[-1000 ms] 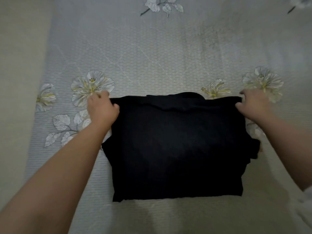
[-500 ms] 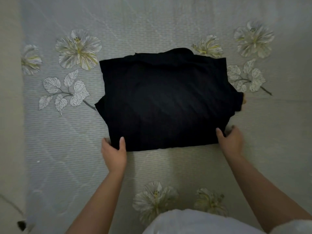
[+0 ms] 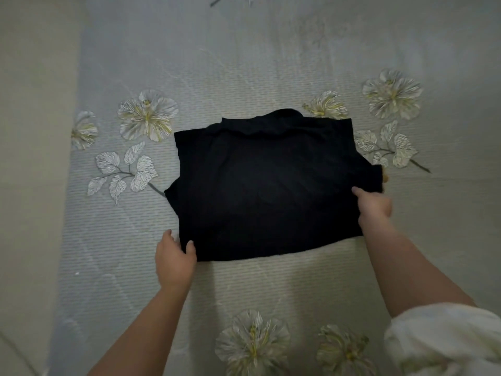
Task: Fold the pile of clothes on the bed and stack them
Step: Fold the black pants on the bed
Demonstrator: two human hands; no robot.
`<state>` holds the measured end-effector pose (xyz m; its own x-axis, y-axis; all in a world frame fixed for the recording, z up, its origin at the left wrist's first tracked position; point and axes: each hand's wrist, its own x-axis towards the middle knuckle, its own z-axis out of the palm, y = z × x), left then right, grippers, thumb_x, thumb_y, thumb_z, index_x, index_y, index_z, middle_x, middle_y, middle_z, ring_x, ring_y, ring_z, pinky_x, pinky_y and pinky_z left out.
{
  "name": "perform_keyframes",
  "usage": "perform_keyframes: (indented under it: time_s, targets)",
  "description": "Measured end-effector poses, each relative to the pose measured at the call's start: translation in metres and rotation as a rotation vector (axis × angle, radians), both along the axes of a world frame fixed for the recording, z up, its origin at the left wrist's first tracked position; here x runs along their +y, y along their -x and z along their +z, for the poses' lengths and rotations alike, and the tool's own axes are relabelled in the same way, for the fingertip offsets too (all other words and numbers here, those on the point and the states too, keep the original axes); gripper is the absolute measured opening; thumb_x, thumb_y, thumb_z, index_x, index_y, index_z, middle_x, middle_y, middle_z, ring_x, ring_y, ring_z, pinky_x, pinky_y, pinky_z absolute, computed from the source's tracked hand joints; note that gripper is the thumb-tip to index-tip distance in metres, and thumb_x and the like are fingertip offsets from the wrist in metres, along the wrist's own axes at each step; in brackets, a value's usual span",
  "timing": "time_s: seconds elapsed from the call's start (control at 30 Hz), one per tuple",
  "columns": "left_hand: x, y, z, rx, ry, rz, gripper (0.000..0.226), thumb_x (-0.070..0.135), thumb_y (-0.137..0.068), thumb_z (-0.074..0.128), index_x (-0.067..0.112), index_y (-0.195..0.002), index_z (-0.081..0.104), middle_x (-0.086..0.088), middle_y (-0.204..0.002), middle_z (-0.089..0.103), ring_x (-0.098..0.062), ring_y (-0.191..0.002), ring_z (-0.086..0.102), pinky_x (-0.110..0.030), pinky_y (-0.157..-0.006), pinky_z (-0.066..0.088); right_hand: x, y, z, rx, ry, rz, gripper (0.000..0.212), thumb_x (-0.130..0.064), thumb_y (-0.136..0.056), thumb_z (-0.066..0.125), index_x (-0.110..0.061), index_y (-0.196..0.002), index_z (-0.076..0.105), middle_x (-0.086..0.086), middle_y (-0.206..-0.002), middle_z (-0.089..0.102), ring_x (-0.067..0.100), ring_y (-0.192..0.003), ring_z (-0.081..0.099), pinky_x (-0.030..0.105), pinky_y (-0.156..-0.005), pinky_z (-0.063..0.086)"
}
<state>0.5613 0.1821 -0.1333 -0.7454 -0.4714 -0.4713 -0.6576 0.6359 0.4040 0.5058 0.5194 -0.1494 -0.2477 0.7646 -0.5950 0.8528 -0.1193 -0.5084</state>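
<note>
Fingers [image 3: 190, 246] of our left hand [image 3: 173, 263] pinch the black garment's [image 3: 271, 185] near left corner; our right hand [image 3: 375, 206] grips its right edge. It lies folded on the bed [image 3: 244, 63].

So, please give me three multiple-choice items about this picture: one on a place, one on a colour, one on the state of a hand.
1. Where does the left hand hold the folded garment?
A. near left corner
B. far right corner
C. the middle of it

2. What colour is the garment?
A. white
B. black
C. red

3. What is the state of the right hand?
A. lifted well clear of the garment
B. its grip is on the garment's right edge
C. flat on the bedsheet, far from the garment

Answers:
1 A, the thumb lies on the cloth at the corner nearest the person.
2 B, the cloth is uniformly black against the pale floral sheet.
3 B, the thumb lies on top of the cloth at that edge.
</note>
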Motion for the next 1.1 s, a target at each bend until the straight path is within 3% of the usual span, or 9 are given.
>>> perform_keyframes:
  time_s: [0.2,0.37,0.47,0.57,0.67,0.77,0.87,0.97,1.1]
  targets:
    - [-0.009,0.0,0.01,0.116,0.049,-0.191,0.047,0.003,-0.086,0.054,-0.005,-0.13,0.041,-0.023,-0.133,0.044,-0.033,-0.126,0.037,-0.036,-0.104,0.027,-0.047,0.021,0.054,0.299,-0.451,0.487,0.024,-0.017,-0.082,0.065,0.006,-0.076,0.06,0.024,-0.077,0.059,0.03,-0.073,0.052,0.03,-0.07,0.033]
    - [-0.035,-0.014,0.02,0.17,0.035,-0.086,0.043,0.002,-0.086,0.054,-0.006,-0.128,0.045,-0.023,-0.133,0.044,-0.034,-0.125,0.037,-0.037,-0.103,0.028,-0.168,0.031,0.083,0.591,-0.556,1.026,0.017,-0.005,-0.075,0.067,0.012,-0.075,0.063,0.03,-0.095,0.065,0.038,-0.088,0.064,0.034,-0.076,0.044]
    - [-0.064,-0.025,0.024,0.183,0.062,-0.042,0.041,0.0,-0.086,0.054,-0.008,-0.125,0.046,-0.027,-0.129,0.045,-0.037,-0.123,0.039,-0.039,-0.103,0.027,-0.241,0.018,0.066,0.46,-0.297,1.45,0.03,-0.009,-0.089,0.052,0.004,-0.115,0.058,0.015,-0.142,0.041,0.029,-0.121,0.047,0.031,-0.099,0.033]
    - [-0.09,-0.039,0.023,0.171,0.072,0.011,0.041,0.0,-0.087,0.052,-0.008,-0.126,0.046,-0.027,-0.13,0.044,-0.037,-0.123,0.038,-0.037,-0.103,0.026,-0.272,-0.01,0.046,0.357,-0.137,1.694,0.039,-0.009,-0.093,0.045,-0.005,-0.131,0.047,0.008,-0.149,0.029,0.025,-0.131,0.033,0.029,-0.104,0.028]
    - [-0.102,-0.048,0.019,0.151,0.042,0.033,0.041,0.003,-0.089,0.052,-0.007,-0.128,0.044,-0.026,-0.132,0.043,-0.035,-0.124,0.039,-0.033,-0.102,0.025,-0.254,-0.031,0.037,0.397,-0.283,1.627,0.044,-0.011,-0.086,0.056,-0.002,-0.129,0.05,0.015,-0.142,0.04,0.029,-0.13,0.036,0.035,-0.105,0.028]
    - [-0.095,-0.05,0.013,0.123,-0.055,0.019,0.043,0.006,-0.091,0.05,-0.005,-0.132,0.041,-0.023,-0.134,0.042,-0.032,-0.125,0.038,-0.035,-0.104,0.027,-0.22,-0.048,0.02,0.059,-0.48,1.725,0.073,-0.035,-0.084,0.062,-0.013,-0.144,0.026,0.011,-0.147,0.028,0.026,-0.135,0.026,0.039,-0.107,0.023]
    - [-0.076,-0.047,0.011,0.16,-0.117,-0.023,0.042,0.009,-0.092,0.05,-0.002,-0.132,0.042,-0.019,-0.133,0.045,-0.028,-0.124,0.041,-0.031,-0.102,0.03,-0.211,-0.058,0.009,-0.064,-0.516,1.83,0.064,-0.025,-0.084,0.061,-0.016,-0.141,0.033,0.007,-0.128,0.05,0.02,-0.114,0.048,0.034,-0.093,0.034]
    - [-0.061,-0.041,0.011,0.22,-0.115,-0.137,0.041,0.007,-0.09,0.052,0.0,-0.13,0.045,-0.016,-0.13,0.048,-0.025,-0.122,0.043,-0.025,-0.1,0.03,-0.21,-0.062,0.005,0.272,-0.693,1.867,0.041,-0.001,-0.049,0.078,-0.014,-0.088,0.075,0.001,-0.067,0.064,0.016,-0.058,0.061,0.029,-0.068,0.041]
    - [-0.048,-0.033,0.011,0.376,-0.01,-0.532,0.038,-0.01,-0.073,0.065,-0.007,-0.111,0.059,-0.021,-0.11,0.061,-0.037,-0.103,0.058,-0.031,-0.092,0.036,-0.201,-0.081,-0.003,0.299,-0.815,2.039,0.037,-0.014,-0.044,0.083,-0.02,-0.08,0.077,-0.006,-0.064,0.063,0.013,-0.056,0.061,0.034,-0.077,0.036]
